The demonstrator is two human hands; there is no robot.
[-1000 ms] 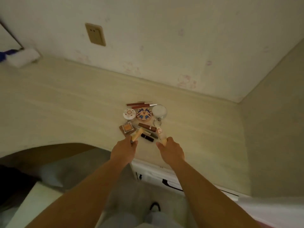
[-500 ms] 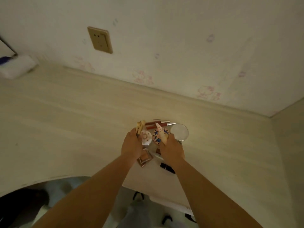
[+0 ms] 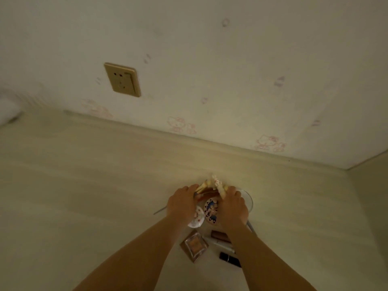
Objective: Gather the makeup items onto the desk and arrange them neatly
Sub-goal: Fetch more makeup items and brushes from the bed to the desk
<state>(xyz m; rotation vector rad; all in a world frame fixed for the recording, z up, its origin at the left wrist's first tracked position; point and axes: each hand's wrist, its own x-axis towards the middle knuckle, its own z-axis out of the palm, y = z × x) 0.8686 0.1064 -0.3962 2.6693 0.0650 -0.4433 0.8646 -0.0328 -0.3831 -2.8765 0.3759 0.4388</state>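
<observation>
Both hands are now reaching farther back over the pale wooden table (image 3: 88, 185): left hand (image 3: 182, 203) fingers gripping a slim cream tube (image 3: 202, 185), right hand (image 3: 233, 207) gripping a cream patterned tube (image 3: 218, 186).

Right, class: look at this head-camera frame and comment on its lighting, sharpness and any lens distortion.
Head view: dim, warm yellowish light with no glare; the white object at the left edge is smeared by blur, and the items at the fingers look soft; the wide lens tilts the wall socket and bows the desk edge; the square compact and black tube read fairly clearly.
</observation>
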